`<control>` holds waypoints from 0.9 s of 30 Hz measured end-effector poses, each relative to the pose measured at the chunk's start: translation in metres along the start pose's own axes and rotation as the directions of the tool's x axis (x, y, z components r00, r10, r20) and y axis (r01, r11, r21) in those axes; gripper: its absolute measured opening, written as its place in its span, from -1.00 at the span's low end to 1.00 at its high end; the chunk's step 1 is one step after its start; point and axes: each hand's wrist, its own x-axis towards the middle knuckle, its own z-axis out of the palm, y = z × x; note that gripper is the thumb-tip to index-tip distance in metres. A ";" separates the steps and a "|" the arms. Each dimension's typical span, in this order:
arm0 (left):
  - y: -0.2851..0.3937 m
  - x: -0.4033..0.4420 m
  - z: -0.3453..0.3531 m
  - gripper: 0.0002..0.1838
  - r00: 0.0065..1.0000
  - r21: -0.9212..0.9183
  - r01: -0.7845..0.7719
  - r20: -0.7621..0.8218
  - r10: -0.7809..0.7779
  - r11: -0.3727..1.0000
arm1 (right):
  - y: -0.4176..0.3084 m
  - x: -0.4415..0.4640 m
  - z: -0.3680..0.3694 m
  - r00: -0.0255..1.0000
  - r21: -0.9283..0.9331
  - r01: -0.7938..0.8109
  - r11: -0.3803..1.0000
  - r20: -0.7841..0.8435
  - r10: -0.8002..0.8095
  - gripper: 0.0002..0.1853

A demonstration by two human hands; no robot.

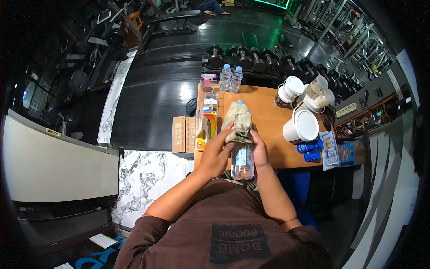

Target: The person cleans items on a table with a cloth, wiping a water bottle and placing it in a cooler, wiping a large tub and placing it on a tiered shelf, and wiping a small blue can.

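I have the left hand (217, 151) curled with its fingers on a crumpled, soft cloth (238, 119), which covers the upper part of a bottle (242, 169) at the table's (264, 105) near edge. The right hand (260, 153) cups the bottle's side, apparently to steady its slick, clear plastic; beyond stand blue-capped bottles (225, 80) and round, smooth white tubs (301, 126).

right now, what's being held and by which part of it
A clear bottle, by its side, in the right hand; a beige cloth, near its lower edge, in the left hand.
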 end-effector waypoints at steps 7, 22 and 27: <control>-0.001 0.038 -0.021 -0.70 0.969 -0.487 -0.050 -0.234 -0.076 0.872 | -0.002 -0.007 0.005 0.995 -0.194 -0.092 0.977 0.020 0.098 -0.54; 0.003 0.024 -0.018 -0.71 0.990 -0.415 0.099 -0.055 -0.133 0.904 | -0.008 -0.006 -0.009 0.996 -0.201 -0.040 0.979 0.066 0.054 -0.54; 0.006 0.023 -0.015 -0.63 0.993 0.013 0.101 -0.068 -0.100 0.995 | 0.007 -0.008 -0.006 0.995 -0.201 -0.018 0.979 0.097 0.039 -0.49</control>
